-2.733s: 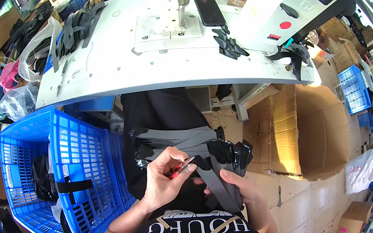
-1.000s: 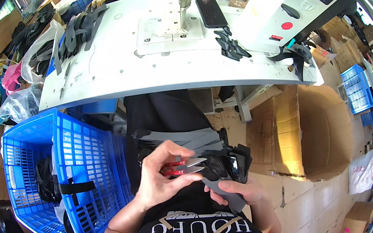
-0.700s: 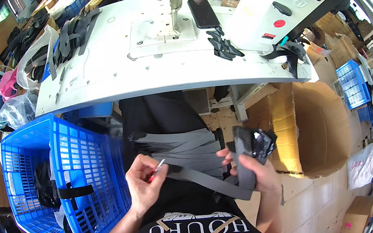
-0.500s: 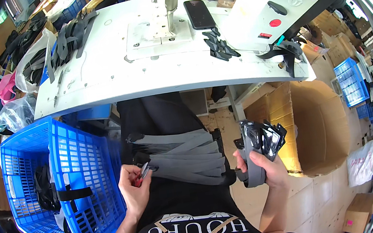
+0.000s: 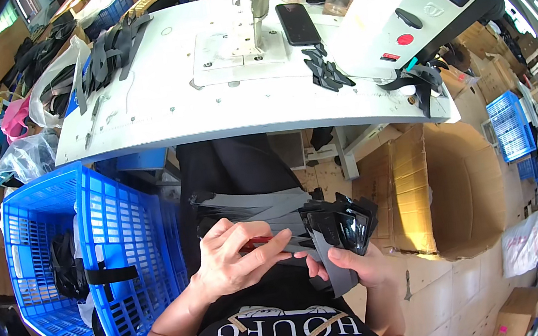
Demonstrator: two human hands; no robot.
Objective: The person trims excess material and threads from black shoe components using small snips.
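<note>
Close work: red snips (image 5: 257,242) and strap bundle (image 5: 323,246) held side by side

A blue crate (image 5: 114,248), a black band (image 5: 112,275) across its near wall, stands at the left of the frame. Dark strips (image 5: 112,52) lie in a heap at the upper left, on the white surface (image 5: 158,115). Near the middle, the left hand (image 5: 237,258) has its grip curled around the red snips; the blades cannot be made out. Gray straps (image 5: 253,204) lie across the person's lap, just beyond that hand. Right of center is the strap bundle, gray with black ends, raised above the lap. A phone (image 5: 298,24) and a cluster of small black pieces (image 5: 327,69) rest higher up, on the surface. The right hand (image 5: 358,267) has its grip closed on the bundle, thumb on top, fingertips near the left hand's. Farther right, an open cardboard box (image 5: 464,188) stands on the floor, with a white bag (image 5: 525,245) near it toward the lower right.
</note>
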